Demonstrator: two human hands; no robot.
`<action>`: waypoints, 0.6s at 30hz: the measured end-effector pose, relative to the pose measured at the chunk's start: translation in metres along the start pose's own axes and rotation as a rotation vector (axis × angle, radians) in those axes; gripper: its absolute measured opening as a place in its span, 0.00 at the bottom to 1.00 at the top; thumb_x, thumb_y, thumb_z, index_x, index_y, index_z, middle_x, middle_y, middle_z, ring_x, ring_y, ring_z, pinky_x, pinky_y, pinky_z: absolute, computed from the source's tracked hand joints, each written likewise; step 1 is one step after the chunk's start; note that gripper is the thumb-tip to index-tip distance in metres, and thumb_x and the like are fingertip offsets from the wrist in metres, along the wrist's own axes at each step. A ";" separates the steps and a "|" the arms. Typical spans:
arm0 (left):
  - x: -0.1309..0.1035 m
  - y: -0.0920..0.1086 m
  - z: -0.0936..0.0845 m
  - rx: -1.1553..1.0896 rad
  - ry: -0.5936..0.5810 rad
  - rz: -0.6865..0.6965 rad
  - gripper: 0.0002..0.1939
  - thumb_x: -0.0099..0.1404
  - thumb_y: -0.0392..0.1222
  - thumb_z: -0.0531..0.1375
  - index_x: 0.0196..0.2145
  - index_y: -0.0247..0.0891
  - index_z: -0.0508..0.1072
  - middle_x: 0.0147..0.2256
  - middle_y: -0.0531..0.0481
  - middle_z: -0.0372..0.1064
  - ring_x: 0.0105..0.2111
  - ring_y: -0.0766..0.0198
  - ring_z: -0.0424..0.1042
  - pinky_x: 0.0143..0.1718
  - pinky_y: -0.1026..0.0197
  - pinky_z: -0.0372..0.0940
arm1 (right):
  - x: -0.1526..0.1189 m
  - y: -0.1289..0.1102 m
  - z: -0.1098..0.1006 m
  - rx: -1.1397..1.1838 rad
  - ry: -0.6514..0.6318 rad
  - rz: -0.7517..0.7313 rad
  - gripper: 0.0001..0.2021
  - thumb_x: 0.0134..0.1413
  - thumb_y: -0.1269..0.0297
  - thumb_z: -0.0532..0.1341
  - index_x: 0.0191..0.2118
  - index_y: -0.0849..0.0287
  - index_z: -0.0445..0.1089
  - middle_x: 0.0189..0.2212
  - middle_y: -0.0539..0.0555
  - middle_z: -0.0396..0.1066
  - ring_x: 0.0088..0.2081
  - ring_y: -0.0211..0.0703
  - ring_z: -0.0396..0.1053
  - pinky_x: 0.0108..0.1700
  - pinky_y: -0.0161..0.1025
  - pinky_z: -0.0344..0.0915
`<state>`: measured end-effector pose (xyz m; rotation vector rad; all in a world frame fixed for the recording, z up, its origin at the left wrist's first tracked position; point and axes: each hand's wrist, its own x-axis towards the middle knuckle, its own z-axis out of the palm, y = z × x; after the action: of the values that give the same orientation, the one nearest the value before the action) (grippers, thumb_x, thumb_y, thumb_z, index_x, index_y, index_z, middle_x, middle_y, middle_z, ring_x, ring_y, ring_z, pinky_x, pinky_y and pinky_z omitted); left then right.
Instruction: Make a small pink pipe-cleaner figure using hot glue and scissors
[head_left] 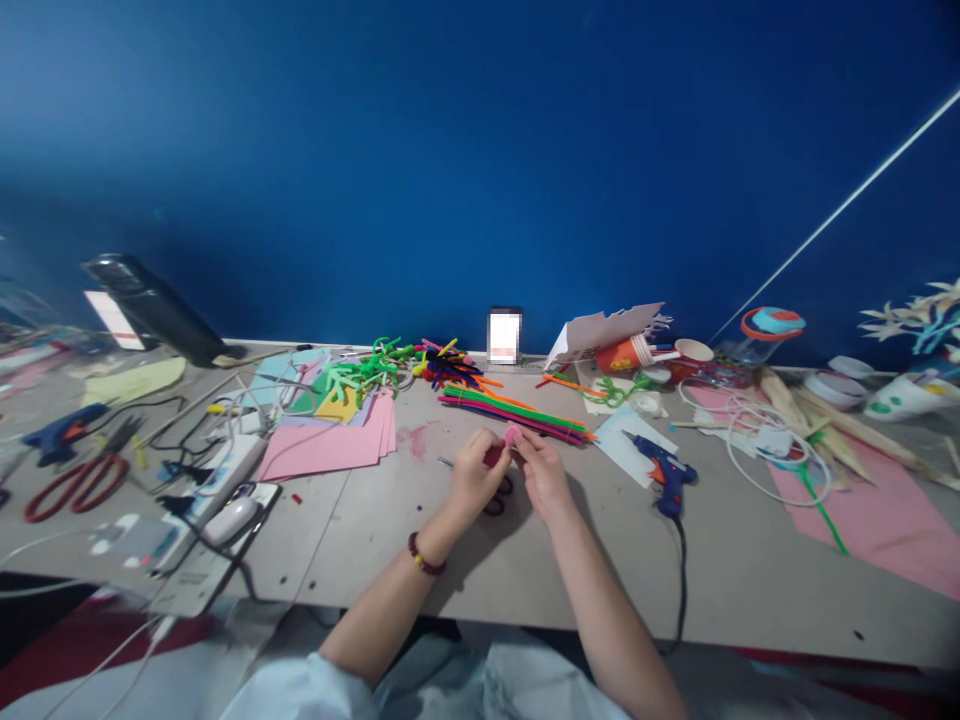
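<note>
My left hand (477, 470) and my right hand (543, 474) meet over the middle of the table, fingers pinched together. Between their fingertips is a small pink piece (512, 435), held by my right hand. A dark red bit shows at my left fingers, too small to make out. Under my hands lie scissors with dark handles (498, 497), partly hidden. Just beyond them stretches a bundle of coloured pipe cleaners (517, 414).
A blue glue gun (670, 474) lies to the right, its cable running off the front edge. Pink paper (330, 446), a power strip (217, 490) and red-handled scissors (79, 485) lie left. A phone (504, 335) stands against the blue wall.
</note>
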<state>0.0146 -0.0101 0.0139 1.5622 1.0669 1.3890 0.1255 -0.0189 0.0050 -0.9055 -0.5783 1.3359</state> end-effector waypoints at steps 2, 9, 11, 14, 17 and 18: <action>-0.001 0.002 -0.001 0.007 -0.010 0.020 0.06 0.54 0.41 0.63 0.23 0.41 0.70 0.24 0.51 0.61 0.27 0.63 0.58 0.32 0.62 0.54 | 0.000 -0.001 0.000 0.006 0.001 0.014 0.17 0.34 0.57 0.71 0.35 0.57 0.76 0.35 0.52 0.76 0.38 0.42 0.71 0.44 0.41 0.67; 0.000 0.002 0.004 -0.117 -0.069 -0.115 0.07 0.55 0.45 0.63 0.28 0.38 0.75 0.26 0.50 0.68 0.26 0.66 0.61 0.30 0.64 0.56 | 0.001 -0.001 -0.004 0.052 0.028 0.032 0.16 0.36 0.55 0.70 0.34 0.55 0.76 0.35 0.52 0.76 0.36 0.42 0.71 0.41 0.40 0.67; 0.003 -0.001 0.005 -0.265 -0.122 -0.281 0.12 0.52 0.48 0.66 0.29 0.36 0.76 0.26 0.49 0.70 0.24 0.67 0.62 0.27 0.65 0.56 | 0.003 0.001 -0.006 0.053 0.047 0.030 0.17 0.35 0.54 0.70 0.34 0.55 0.76 0.36 0.53 0.76 0.38 0.44 0.71 0.41 0.40 0.66; 0.006 -0.003 0.004 -0.416 -0.228 -0.505 0.17 0.48 0.51 0.68 0.30 0.34 0.77 0.21 0.52 0.68 0.18 0.72 0.58 0.20 0.67 0.51 | 0.004 0.001 -0.006 0.041 0.051 0.026 0.17 0.36 0.52 0.69 0.33 0.56 0.76 0.35 0.53 0.77 0.39 0.46 0.71 0.41 0.40 0.66; 0.007 -0.003 0.003 -0.467 -0.250 -0.596 0.18 0.47 0.52 0.68 0.28 0.34 0.76 0.17 0.55 0.64 0.14 0.75 0.53 0.17 0.68 0.45 | 0.005 0.000 -0.005 0.001 0.012 0.038 0.18 0.42 0.46 0.64 0.32 0.55 0.75 0.34 0.53 0.76 0.40 0.47 0.72 0.40 0.41 0.66; 0.007 -0.003 0.003 -0.479 -0.235 -0.600 0.18 0.46 0.52 0.68 0.27 0.34 0.76 0.16 0.55 0.63 0.14 0.76 0.53 0.17 0.69 0.45 | 0.006 0.000 -0.005 -0.010 -0.002 0.044 0.18 0.44 0.45 0.62 0.33 0.54 0.74 0.34 0.53 0.76 0.39 0.47 0.72 0.39 0.41 0.66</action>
<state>0.0175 -0.0024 0.0133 0.9223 0.8746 0.9261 0.1302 -0.0144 0.0019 -0.9295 -0.5697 1.3746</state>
